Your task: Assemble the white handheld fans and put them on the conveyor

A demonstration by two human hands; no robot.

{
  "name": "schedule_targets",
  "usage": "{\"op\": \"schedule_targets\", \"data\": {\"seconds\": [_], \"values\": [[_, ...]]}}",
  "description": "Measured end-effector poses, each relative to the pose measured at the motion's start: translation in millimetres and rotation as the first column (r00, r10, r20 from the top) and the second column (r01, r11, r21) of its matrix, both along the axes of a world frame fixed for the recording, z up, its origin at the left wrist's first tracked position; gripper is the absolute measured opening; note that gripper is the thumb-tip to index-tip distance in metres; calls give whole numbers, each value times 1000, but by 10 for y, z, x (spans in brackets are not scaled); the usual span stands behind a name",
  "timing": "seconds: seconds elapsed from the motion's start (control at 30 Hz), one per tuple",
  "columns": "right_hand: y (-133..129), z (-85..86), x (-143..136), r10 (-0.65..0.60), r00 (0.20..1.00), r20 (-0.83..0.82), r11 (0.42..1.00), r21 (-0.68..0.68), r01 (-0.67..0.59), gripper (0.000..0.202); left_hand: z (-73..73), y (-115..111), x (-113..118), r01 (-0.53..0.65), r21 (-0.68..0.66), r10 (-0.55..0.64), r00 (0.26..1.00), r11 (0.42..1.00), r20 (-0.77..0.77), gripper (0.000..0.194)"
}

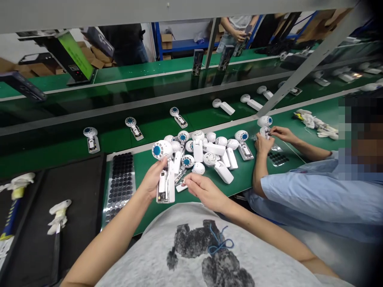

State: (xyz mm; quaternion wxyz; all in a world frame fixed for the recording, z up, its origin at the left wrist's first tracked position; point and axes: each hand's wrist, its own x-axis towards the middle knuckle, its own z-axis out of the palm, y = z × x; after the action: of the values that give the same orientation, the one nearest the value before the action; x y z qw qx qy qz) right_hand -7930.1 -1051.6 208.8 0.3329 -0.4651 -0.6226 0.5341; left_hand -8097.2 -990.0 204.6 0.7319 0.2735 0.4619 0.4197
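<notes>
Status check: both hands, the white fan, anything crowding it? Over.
Left hand gripping opened white fan. Right hand close by, pinched; whether it holds anything, unclear. Pile of similar fans crowding its right side.

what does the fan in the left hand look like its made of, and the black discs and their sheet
Handheld fan in the left hand: probably hard moulded plastic, white and fairly glossy, judging by its smooth curved shell and crisp slots.
Black discs: dark and dull, perhaps foam or rubber, but too small to tell.
Sheet: likely thin plastic film, going by its shiny greyish edge.
</notes>
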Motion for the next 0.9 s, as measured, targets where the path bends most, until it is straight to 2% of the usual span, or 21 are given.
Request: {"op": "schedule_targets", "data": {"seconds": [0.1, 0.2, 0.37, 0.53, 0.6, 0.7, 0.77, 0.9], "values": [[18, 88, -45, 27, 998, 50, 997, 70, -30, 25, 53, -150, 110, 24, 39, -28, 995, 999, 100, 32], [28, 112, -23, 36, 994, 105, 994, 102, -47, 25, 60, -206, 146, 17, 58, -23, 994, 998, 107, 33], [29, 101, 56, 107, 980, 171, 982, 135, -130, 24, 52, -243, 177, 53, 121, -54, 999, 991, 7, 37], [40, 69, 101, 135, 941, 309, 964, 180, -198, 23, 39, -289, 206, 117, 186, -93, 987, 976, -134, 36], [43, 38, 99, 158, 934, 320, 962, 164, -219, 23, 37, -306, 209, 150, 171, -116, 975, 974, -192, 37], [29, -17, 68, 169, 943, 285, 972, 109, -207, 24, 24, -322, 211, 188, 89, -169, 968, 978, -185, 37], [9, -51, 36, 128, 950, 283, 978, 122, -168, 23, 5, -326, 209, 157, 77, -142, 975, 985, -170, 38], [1, -92, -14, 76, 947, 311, 974, 178, -137, 22, -41, -339, 190, 52, 167, -21, 983, 985, -183, 39]]}}
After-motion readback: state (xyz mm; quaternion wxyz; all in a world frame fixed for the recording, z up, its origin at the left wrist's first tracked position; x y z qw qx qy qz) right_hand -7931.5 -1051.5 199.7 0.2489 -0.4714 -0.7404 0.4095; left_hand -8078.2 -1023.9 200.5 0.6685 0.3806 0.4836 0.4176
